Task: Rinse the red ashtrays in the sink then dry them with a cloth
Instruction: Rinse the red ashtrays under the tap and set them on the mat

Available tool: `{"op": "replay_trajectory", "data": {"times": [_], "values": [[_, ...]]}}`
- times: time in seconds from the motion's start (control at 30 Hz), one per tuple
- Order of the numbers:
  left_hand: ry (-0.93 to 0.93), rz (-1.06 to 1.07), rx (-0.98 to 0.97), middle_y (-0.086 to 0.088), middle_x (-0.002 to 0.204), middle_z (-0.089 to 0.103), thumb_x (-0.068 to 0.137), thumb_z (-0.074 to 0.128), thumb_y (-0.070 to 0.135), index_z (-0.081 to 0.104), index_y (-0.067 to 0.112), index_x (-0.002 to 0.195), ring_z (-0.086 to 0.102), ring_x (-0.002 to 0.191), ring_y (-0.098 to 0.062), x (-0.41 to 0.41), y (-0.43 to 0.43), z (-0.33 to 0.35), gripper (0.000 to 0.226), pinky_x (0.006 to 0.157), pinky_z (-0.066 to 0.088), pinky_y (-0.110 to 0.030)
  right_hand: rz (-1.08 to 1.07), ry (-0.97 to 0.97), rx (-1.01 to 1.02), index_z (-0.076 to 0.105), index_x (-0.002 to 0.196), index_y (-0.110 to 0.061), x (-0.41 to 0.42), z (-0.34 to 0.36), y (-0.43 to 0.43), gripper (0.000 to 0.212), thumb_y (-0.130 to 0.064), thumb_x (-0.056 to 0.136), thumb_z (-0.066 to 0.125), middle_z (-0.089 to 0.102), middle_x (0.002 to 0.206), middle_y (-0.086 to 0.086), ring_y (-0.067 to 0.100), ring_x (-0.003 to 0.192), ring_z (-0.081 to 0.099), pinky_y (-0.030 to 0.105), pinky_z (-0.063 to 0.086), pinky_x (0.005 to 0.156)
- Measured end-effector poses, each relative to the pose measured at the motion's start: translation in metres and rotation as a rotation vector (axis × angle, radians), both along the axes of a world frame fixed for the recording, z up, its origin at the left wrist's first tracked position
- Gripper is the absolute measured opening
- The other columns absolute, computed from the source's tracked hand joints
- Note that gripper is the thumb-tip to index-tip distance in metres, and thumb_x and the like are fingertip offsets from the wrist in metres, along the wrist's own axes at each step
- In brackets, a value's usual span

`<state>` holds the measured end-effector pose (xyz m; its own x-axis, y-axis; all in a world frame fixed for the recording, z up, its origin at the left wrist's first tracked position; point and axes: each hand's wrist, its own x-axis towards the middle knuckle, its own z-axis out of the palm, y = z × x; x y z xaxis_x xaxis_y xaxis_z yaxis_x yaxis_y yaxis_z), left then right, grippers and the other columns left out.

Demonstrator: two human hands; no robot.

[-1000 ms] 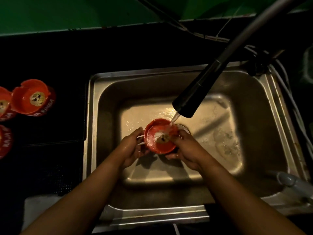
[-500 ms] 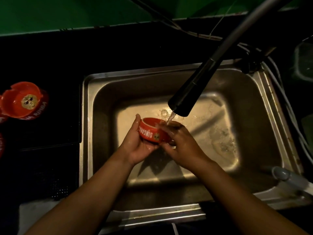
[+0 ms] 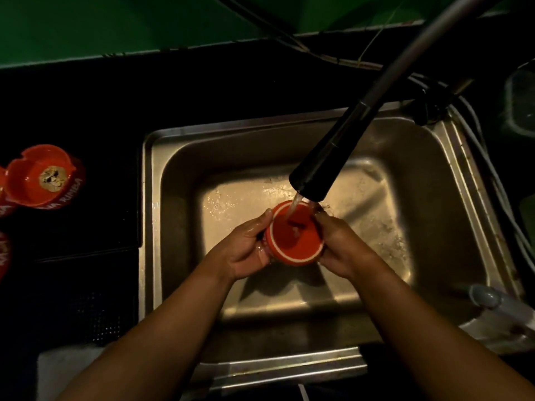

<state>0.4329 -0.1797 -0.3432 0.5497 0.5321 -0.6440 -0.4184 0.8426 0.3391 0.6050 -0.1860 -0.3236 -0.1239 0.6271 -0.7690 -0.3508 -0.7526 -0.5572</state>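
Note:
A red ashtray [image 3: 296, 237] is held upside down over the steel sink [image 3: 179, 180], its flat base facing up under the water stream from the black faucet head [image 3: 321, 166]. My left hand [image 3: 246, 247] grips its left side and my right hand [image 3: 341, 244] grips its right side. Another red ashtray [image 3: 43, 175] stands upright on the dark counter at the left, with parts of two more red ashtrays [image 3: 4, 250] cut off at the left edge.
A grey hose runs from the faucet to the upper right. White cables [image 3: 492, 175] follow the sink's right rim. A pale grey object [image 3: 492, 299] lies at the sink's lower right corner. A white cloth-like patch [image 3: 63, 369] shows at the lower left.
The ashtray was turned from bowl-up, through its side, to bottom-up under the stream. Both hands kept hold of it and stayed under the faucet.

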Motion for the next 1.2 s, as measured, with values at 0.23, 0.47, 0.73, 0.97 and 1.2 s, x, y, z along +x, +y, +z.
{"op": "replay_trajectory", "data": {"times": [0.23,0.47,0.73,0.97,1.2], "values": [[0.215,-0.161,-0.109,-0.012,0.098,0.073,0.093,0.037,0.064,0.065,0.017,0.113,0.069,0.092,-0.03,0.031,0.009,0.002,0.059,0.081,0.054,-0.045,0.263,-0.476,0.425,0.065,0.096,-0.021,0.012,0.008,-0.012,0.02,-0.024,0.08,0.074,0.071,0.091,0.002,0.015,0.082,0.068,0.027,0.052,0.066],[0.167,0.034,-0.038,-0.02,0.109,0.067,0.092,0.044,0.017,0.056,0.005,0.124,0.066,0.096,-0.031,0.009,0.018,-0.004,0.037,0.077,0.057,-0.042,0.542,-0.961,0.85,0.052,0.119,-0.05,0.0,-0.004,-0.032,0.049,-0.05,0.074,0.072,0.025,0.148,-0.006,0.013,0.136,0.019,0.024,0.03,0.109],[0.344,-0.095,0.268,-0.013,0.122,0.065,0.092,0.056,0.02,0.058,0.016,0.126,0.061,0.113,-0.032,-0.008,-0.009,0.004,0.034,0.098,0.048,-0.044,0.096,0.097,-0.109,0.049,0.127,-0.024,-0.006,-0.002,-0.032,0.035,-0.019,0.093,0.057,0.061,0.126,0.013,0.033,0.109,0.063,0.048,0.058,0.074],[0.361,0.027,0.004,-0.001,0.129,0.061,0.092,0.043,0.051,0.057,0.023,0.123,0.054,0.121,-0.027,-0.041,-0.026,-0.008,0.044,0.108,0.036,-0.045,-0.029,-0.04,-0.193,0.049,0.126,-0.026,-0.003,-0.014,-0.026,0.036,-0.011,0.094,0.055,0.062,0.119,0.011,0.031,0.102,0.063,0.044,0.059,0.073],[0.19,0.03,-0.169,-0.019,0.121,0.064,0.092,0.038,0.059,0.053,0.008,0.127,0.063,0.108,-0.032,-0.033,-0.025,0.005,0.064,0.097,0.046,-0.048,0.504,-0.941,0.664,0.059,0.124,-0.019,-0.029,-0.001,-0.038,0.043,0.0,0.086,0.054,0.059,0.124,0.004,0.02,0.115,0.054,0.029,0.043,0.096]]}}
